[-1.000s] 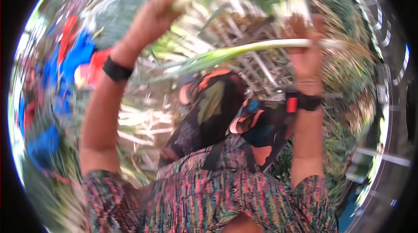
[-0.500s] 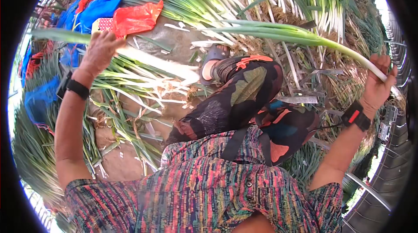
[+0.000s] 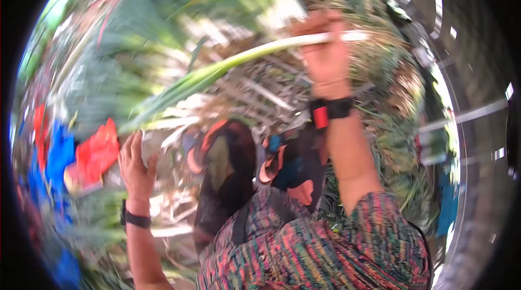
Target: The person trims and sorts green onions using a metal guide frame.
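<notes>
leek piles (image 3: 163, 13) blur beyond the left hand (image 3: 137, 168), its stalk released

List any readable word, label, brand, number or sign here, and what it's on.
None can be read.
Too blurred to tell: any print on the red plastic, the blue plastic or the right wristband.
No label shows on the green-and-white stalk in the right hand.
</notes>
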`<control>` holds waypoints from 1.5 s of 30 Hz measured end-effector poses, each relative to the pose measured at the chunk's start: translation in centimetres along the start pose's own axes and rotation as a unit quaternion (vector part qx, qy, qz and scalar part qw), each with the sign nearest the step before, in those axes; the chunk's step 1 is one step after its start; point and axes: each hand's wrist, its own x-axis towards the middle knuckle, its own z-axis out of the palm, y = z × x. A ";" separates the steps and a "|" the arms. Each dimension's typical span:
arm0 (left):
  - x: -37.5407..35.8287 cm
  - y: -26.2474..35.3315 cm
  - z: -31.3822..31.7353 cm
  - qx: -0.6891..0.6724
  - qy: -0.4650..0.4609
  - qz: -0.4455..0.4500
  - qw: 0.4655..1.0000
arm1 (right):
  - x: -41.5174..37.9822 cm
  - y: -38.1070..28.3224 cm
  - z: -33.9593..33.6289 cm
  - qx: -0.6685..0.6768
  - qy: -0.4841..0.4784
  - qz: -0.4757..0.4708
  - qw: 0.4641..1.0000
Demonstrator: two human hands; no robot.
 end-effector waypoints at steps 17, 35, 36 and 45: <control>9.1 15.8 1.7 -0.033 0.067 0.165 0.984 | -9.9 0.6 0.8 -0.208 0.022 0.031 0.977; 9.0 22.8 2.6 0.058 -0.058 0.223 0.971 | -9.5 -8.2 -8.9 0.000 0.429 -0.208 0.879; 9.0 21.7 2.5 0.067 -0.060 0.221 0.971 | -10.1 -9.9 -10.8 -0.039 0.420 -0.273 0.864; 14.7 14.1 -2.6 0.040 0.060 0.118 0.990 | -23.1 -24.6 -14.2 -0.874 0.295 0.033 0.385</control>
